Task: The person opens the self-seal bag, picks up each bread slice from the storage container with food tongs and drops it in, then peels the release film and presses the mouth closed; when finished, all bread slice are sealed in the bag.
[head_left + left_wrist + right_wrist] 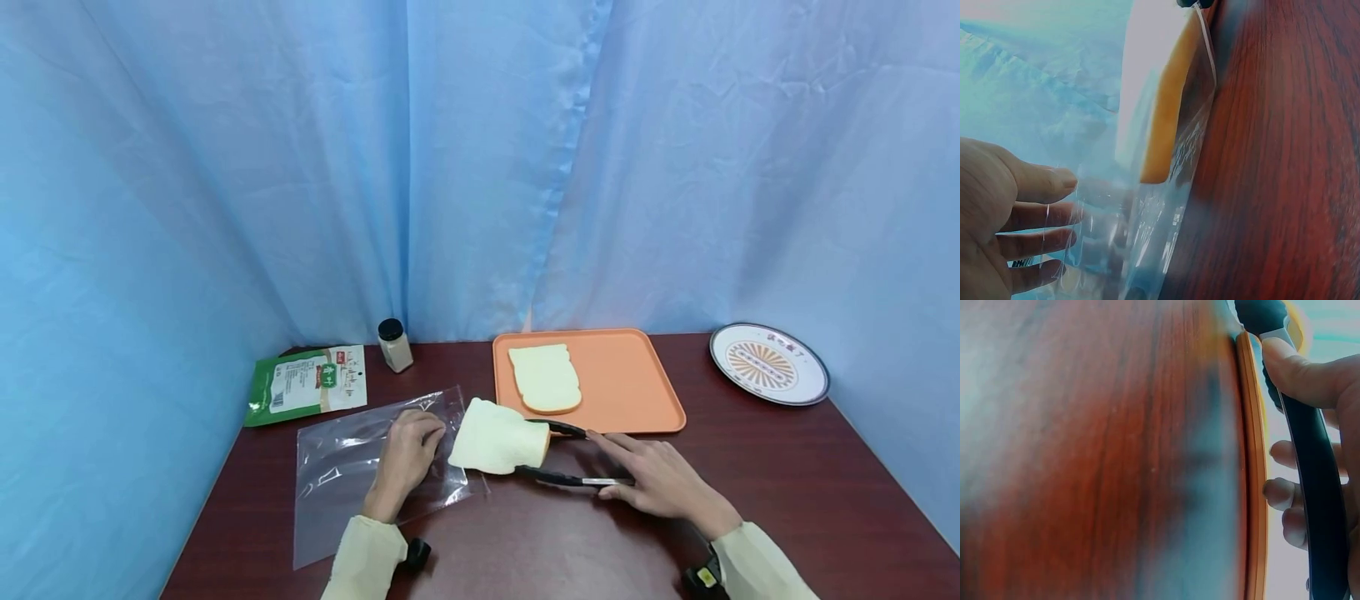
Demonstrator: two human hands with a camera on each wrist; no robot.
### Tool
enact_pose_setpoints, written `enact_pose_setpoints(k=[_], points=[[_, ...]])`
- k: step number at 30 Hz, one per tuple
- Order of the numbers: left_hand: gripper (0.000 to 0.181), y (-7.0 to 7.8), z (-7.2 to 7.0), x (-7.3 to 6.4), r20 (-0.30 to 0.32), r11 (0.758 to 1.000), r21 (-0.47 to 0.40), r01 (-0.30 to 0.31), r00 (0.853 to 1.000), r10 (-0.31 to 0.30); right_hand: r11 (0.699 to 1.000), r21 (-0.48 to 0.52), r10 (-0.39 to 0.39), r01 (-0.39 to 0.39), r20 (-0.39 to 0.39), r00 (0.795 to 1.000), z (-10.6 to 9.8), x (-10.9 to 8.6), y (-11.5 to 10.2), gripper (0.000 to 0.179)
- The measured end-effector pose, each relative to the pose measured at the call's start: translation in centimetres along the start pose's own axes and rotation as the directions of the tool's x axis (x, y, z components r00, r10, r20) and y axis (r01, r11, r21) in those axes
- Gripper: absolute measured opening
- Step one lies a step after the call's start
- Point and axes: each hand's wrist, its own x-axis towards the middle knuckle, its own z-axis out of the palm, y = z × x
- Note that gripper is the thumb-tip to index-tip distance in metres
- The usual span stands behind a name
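My left hand (pixel 406 450) holds the film of a clear plastic bag (pixel 330 483) lying on the table; the left wrist view shows its thumb and fingertips on the plastic. At the bag's right end is a slice of bread (pixel 491 437), its crust edge (pixel 1169 119) partly behind clear film in the left wrist view. My right hand (pixel 663 479) grips black tongs (pixel 555 477), one arm between thumb and fingers in the right wrist view. The tongs' ends clasp the slice's right part, which is squeezed narrower. A second bread slice (pixel 546 379) lies on an orange tray (pixel 626 379).
A green and white packet (pixel 307 385) lies at the back left, beside a small jar with a black lid (pixel 395 345). A patterned white plate (pixel 806 379) sits at the back right. Blue curtains (pixel 480 167) enclose the dark red wooden table (pixel 810 500).
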Motion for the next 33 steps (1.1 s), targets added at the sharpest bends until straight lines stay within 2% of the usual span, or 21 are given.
enact_pose_setpoints(k=[6, 14, 27, 33], points=[[0.004, 0.2, -0.1, 0.0, 0.003, 1.0, 0.003, 0.011, 1.0, -0.011, 1.0, -0.011, -0.003, 0.004, 0.046, 0.999, 0.2, 0.6, 0.0, 0.079], [0.005, 0.2, 0.0, 0.0, -0.022, 1.0, 0.001, -0.029, 0.999, 0.029, 0.999, 0.017, -0.032, 0.03, 0.099, 0.995, 0.4, 1.5, 0.2, 0.076], [0.005, 0.3, 0.0, -0.1, -0.012, 0.999, -0.037, -0.028, 1.0, 0.027, 0.998, 0.054, -0.048, 0.039, 0.172, 0.984, 0.4, 2.6, 0.0, 0.076], [0.007, 0.2, 0.1, 0.0, -0.038, 0.996, -0.062, -0.063, 0.997, 0.061, 0.997, 0.048, -0.062, 0.055, 0.18, 0.982, 0.5, 3.0, -0.1, 0.077]])
